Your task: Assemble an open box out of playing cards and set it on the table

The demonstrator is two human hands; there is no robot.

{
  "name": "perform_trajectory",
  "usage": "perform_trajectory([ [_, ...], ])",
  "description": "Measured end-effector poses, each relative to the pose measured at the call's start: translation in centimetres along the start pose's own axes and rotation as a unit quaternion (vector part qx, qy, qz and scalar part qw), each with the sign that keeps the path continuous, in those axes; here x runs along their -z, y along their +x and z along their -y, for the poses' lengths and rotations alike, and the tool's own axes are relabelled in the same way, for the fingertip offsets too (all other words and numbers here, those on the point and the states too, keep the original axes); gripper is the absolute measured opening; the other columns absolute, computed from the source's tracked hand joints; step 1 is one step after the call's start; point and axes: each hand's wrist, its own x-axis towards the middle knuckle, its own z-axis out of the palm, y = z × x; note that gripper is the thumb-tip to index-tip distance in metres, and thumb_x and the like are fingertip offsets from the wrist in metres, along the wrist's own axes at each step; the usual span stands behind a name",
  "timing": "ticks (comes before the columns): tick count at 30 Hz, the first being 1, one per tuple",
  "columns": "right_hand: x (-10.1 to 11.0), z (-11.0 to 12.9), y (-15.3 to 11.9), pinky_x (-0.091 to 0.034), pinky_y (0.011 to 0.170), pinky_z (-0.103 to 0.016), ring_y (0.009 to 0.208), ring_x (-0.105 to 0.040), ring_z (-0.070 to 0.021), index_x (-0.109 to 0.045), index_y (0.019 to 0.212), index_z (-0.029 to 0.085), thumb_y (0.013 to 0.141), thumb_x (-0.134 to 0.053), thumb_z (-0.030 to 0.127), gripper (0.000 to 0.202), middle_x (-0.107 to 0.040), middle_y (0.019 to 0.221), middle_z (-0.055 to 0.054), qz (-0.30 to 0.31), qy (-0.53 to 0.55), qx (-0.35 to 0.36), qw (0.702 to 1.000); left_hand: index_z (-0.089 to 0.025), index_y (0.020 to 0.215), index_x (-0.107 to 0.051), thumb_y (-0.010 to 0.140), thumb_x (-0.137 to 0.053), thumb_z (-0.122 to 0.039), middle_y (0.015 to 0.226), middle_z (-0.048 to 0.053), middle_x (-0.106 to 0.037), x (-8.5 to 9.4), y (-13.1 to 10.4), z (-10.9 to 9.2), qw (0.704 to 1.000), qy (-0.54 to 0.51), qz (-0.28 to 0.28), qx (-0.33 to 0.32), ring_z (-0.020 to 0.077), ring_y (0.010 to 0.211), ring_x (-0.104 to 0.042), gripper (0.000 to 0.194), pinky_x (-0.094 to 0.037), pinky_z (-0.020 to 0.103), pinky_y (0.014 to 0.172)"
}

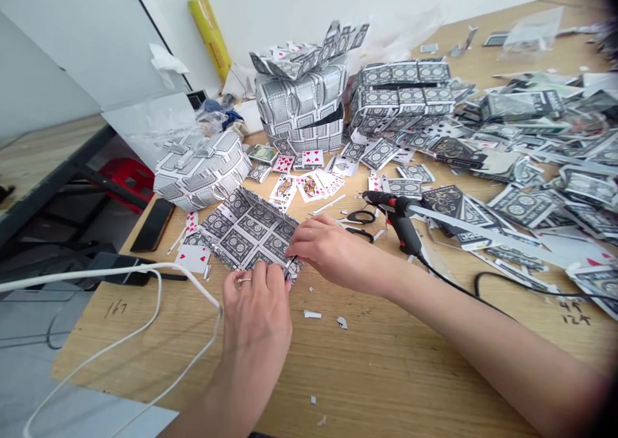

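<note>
Left hand (258, 303) and right hand (333, 251) gripping 1 playing-card panel (251, 230) by its near corner, scissors (362, 217) just beyond the right hand, glue gun (403, 228) farther right

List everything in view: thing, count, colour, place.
Table: 1, brown, throughout
Card panel: 1, grey, centre
Card constructions: 3, grey, behind panel
Loose cards: many, mixed colours, centre and right
Glue gun: 1, black-red, right of centre
Scissors: 1, black handles, beside glue gun
Cord: 1, black, lower right
Phone: 1, black, left table edge
Cable: count unclear, white, left foreground
Roll: 1, yellow, back left
Plastic film: several, clear, back
Paper scraps: several, white, front
Seat, part hidden: 1, red, left
Left hand: 1, bare, panel's near edge
Right hand: 1, bare, panel's right corner
</note>
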Motion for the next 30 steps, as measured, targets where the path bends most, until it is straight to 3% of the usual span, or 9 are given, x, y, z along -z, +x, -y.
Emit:
perform_trajectory([
  [6, -0.1, 0.1, -0.1, -0.031, 0.082, -0.032, 0.093, -0.055, -0.0202, -0.068, 0.093, 0.017, 0.088, -0.048, 0.004, 0.025, -0.066, 0.090, -0.006, -0.005, 0.000, 0.002, 1.000, -0.019, 0.080, -0.053, 0.091, -0.045, -0.016, 0.071, 0.002, -0.058, -0.5, -0.1, 0.1, 1.000, -0.020, -0.024, 0.005, 0.0206, 0.067, -0.058, 0.014, -0.039, 0.043, 0.085],
  [9, 0.0, 0.1, -0.1, -0.031, 0.082, -0.032, 0.093, -0.055, -0.0203, -0.068, 0.094, 0.018, 0.089, -0.048, 0.006, 0.024, -0.066, 0.089, -0.006, -0.003, -0.001, 0.003, 1.000, -0.017, 0.091, -0.055, 0.090, -0.050, -0.018, 0.075, 0.003, -0.060, -0.8, -0.3, -0.2, 0.998, -0.029, -0.050, 0.018, 0.0229, 0.074, -0.060, 0.006, -0.038, 0.046, 0.088],
  [12, -0.1, 0.1, 0.0, -0.031, 0.082, -0.033, 0.092, -0.055, -0.0202, -0.068, 0.096, 0.018, 0.090, -0.047, 0.007, 0.024, -0.066, 0.089, -0.006, -0.007, -0.001, 0.002, 1.000, -0.015, 0.098, -0.055, 0.090, -0.050, -0.020, 0.078, 0.004, -0.062, -0.9, -0.6, -0.3, 0.998, -0.037, -0.050, 0.021, 0.0241, 0.076, -0.061, 0.011, -0.036, 0.050, 0.093],
  [20, 0.7, 0.7, -0.2, -0.031, 0.084, -0.034, 0.093, -0.057, -0.0201, -0.068, 0.098, 0.018, 0.089, -0.052, 0.010, 0.021, -0.068, 0.092, -0.007, -0.010, 0.024, 0.005, 1.000, -0.017, 0.087, -0.055, 0.090, -0.038, -0.012, 0.078, 0.005, -0.061, -0.3, -0.4, -0.3, 0.993, -0.107, -0.037, 0.039, 0.0232, 0.077, -0.060, 0.018, -0.036, 0.053, 0.095],
  [26, 1.2, 1.6, -0.1, -0.032, 0.089, -0.035, 0.090, -0.061, -0.0167, -0.068, 0.100, 0.017, 0.093, -0.053, 0.017, 0.017, -0.070, 0.094, -0.006, -0.043, 0.094, 0.033, 0.994, -0.015, 0.079, -0.055, 0.087, -0.044, -0.015, 0.068, 0.003, -0.057, -0.2, -0.1, -0.6, 0.996, -0.076, -0.036, 0.035, 0.0219, 0.066, -0.060, 0.014, -0.034, 0.058, 0.099],
  [30, 0.6, 1.3, 0.1, -0.035, 0.086, -0.033, 0.085, -0.063, -0.0148, -0.069, 0.098, 0.018, 0.094, -0.050, 0.011, 0.021, -0.071, 0.088, -0.004, -0.062, 0.105, 0.052, 0.991, -0.015, 0.088, -0.055, 0.088, -0.051, -0.023, 0.079, 0.006, -0.062, -0.3, -0.8, -0.1, 0.992, -0.115, -0.053, 0.028, 0.0238, 0.080, -0.062, 0.009, -0.035, 0.057, 0.101],
])
